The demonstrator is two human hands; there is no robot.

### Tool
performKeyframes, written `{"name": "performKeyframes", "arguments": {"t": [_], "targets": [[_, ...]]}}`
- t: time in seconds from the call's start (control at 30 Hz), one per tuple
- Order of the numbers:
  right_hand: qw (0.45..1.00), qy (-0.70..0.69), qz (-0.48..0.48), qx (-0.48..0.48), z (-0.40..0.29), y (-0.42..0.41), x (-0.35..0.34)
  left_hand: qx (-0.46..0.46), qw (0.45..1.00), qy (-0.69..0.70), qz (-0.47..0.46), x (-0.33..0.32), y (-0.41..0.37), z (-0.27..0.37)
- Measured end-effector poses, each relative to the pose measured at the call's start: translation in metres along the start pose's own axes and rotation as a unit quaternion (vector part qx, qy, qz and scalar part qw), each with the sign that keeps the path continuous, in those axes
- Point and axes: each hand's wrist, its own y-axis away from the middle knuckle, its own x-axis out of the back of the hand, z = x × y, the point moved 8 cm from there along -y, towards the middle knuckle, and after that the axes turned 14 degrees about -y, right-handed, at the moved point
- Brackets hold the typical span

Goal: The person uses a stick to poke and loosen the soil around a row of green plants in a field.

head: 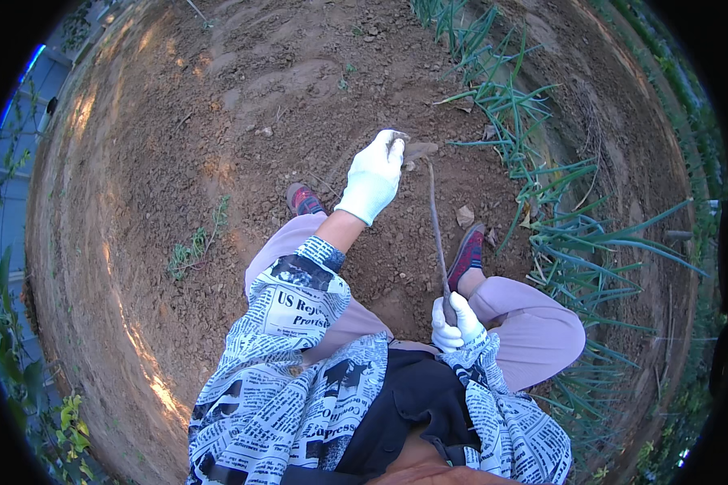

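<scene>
Both my hands wear white gloves. My right hand (455, 322), close to my body, is closed around the lower end of a thin, slightly bent wooden handle (437, 230). The handle runs away from me to a flat, soil-coloured blade (421, 150) of what looks like a small hand hoe. My left hand (377, 173) reaches forward over the soil, its fingers closed at the left end of that blade; the glove's fingertips are dirty. The fingers partly hide the blade, so its full shape cannot be told.
Bare, crumbly soil (291, 103) lies around my feet. A row of green onion plants (564, 236) runs along my right side. A pale stone (465, 216) lies by my right shoe (468, 254). Small weeds (191, 251) grow at the left, before a light blue wall (12, 151) farther off.
</scene>
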Motion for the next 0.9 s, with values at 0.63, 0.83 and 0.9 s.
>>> {"name": "performKeyframes", "arguments": {"t": [0.63, 0.83, 0.9], "targets": [[0.999, 0.016, 0.029, -0.009, -0.017, 0.015, 0.015, 0.138, 0.972, 0.141, -0.129, -0.011, 0.012, 0.011], [1.0, 0.011, -0.029, -0.006, -0.014, 0.007, 0.004, 0.095, 0.982, 0.145, -0.081, -0.007, 0.011, 0.014], [1.0, 0.01, -0.026, -0.002, -0.015, 0.008, 0.005, 0.072, 0.989, 0.112, -0.069, -0.006, 0.012, 0.019]]}}
